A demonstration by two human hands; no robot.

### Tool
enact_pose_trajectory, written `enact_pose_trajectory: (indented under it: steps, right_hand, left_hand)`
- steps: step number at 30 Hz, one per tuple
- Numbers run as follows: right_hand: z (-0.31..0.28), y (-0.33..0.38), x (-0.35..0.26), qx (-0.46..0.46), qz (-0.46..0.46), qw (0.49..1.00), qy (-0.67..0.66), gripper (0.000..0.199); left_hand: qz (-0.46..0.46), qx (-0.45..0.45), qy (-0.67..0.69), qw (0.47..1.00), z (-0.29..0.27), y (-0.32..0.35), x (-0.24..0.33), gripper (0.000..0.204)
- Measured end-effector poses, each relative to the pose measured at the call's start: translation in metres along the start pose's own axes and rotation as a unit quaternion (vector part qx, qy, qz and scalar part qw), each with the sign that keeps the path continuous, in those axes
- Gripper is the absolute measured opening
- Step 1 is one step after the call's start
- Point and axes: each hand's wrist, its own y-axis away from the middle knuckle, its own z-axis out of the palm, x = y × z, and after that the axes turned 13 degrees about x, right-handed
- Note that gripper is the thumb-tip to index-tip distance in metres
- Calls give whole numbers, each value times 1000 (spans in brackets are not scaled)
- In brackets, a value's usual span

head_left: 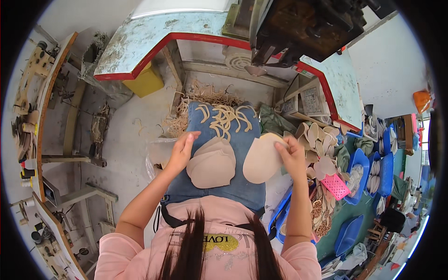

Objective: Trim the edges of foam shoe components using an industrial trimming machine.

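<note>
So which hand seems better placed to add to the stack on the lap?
Probably the right hand: it pinches a beige insole-shaped piece beside the stack, while the left hand looks empty.

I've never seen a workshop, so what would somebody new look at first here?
Probably the beige, rounded flat piece in the right hand, beside a stack of similar beige pieces on blue denim. Then the pink perforated plastic basket at right and the red-edged, pale-blue table ahead.

Black lettering (215, 238), upside down from this view, runs across the chest of the person's pink T-shirt (228, 268), in front of the red-edged workbench (182, 24). Under the workbench's right wing, printed labels (311, 100) are too small to read.
</note>
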Motion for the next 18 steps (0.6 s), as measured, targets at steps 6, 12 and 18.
enact_pose_trajectory:
  steps: [6,12,18]
  right_hand:
    - [-4,32,34,67,57,995,-37,12]
    - [35,19,-31,103,-84,987,-85,8]
    - [183,81,-171,-274,-266,844,-377,20]
  left_hand:
    - [-62,30,19,997,-3,24,-21,45]
    - [-39,57,56,996,-5,29,-17,39]
    - [38,5,97,995,-4,56,-31,32]
